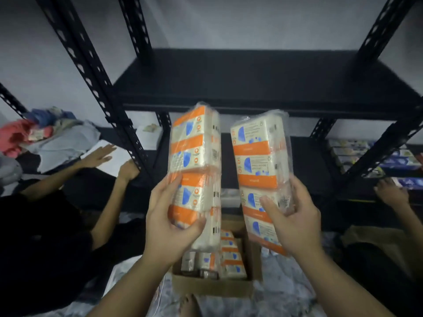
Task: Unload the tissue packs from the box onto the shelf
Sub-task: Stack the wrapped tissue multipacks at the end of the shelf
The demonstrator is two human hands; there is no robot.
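two plastic-wrapped bundles of tissue packs stood upright in the middle of the frame, held up in front of the black shelf (263, 72). the left bundle (194, 156) was gripped low down by the left hand (169, 223), fingers (167, 186) wrapped over its orange-and-white face. the right bundle (261, 161) was held by the right hand (295, 213), fingers closed around its lower half. below them, at the bottom centre, the cardboard box (212, 287) sat open on the floor with more tissue packs (230, 255) inside. at left, another person's hands (98, 156) reached toward a pile of cloth (50, 136); at far right, a third hand (391, 193) touched a lower shelf.
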